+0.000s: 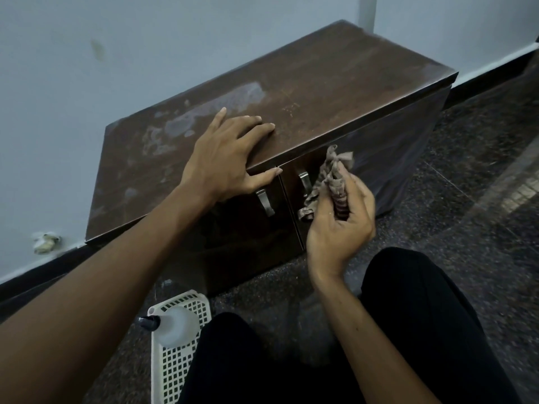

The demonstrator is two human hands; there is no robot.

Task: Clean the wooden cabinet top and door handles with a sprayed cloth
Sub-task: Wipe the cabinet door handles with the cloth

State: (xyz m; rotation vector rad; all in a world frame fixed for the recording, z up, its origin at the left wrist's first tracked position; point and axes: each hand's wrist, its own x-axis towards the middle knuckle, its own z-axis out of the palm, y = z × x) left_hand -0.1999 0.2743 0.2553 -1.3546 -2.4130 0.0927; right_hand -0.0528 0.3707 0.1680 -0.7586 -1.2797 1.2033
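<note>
A low dark wooden cabinet (320,83) stands against the wall, its top marked with pale dusty patches. My left hand (224,158) rests flat on the top's front edge, fingers straight, thumb hanging over the left door. Two metal handles show on the doors: the left handle (265,202) and the right handle (303,177). My right hand (341,220) grips a bunched brownish cloth (329,176) in front of the right door, just right of the right handle. Part of the cloth hangs near that handle.
A white plastic basket (175,360) lies on the dark speckled floor by my knees, with a translucent spray bottle (172,325) in it. My legs in black trousers (423,330) fill the lower frame. A pale wall with a black skirting runs behind the cabinet.
</note>
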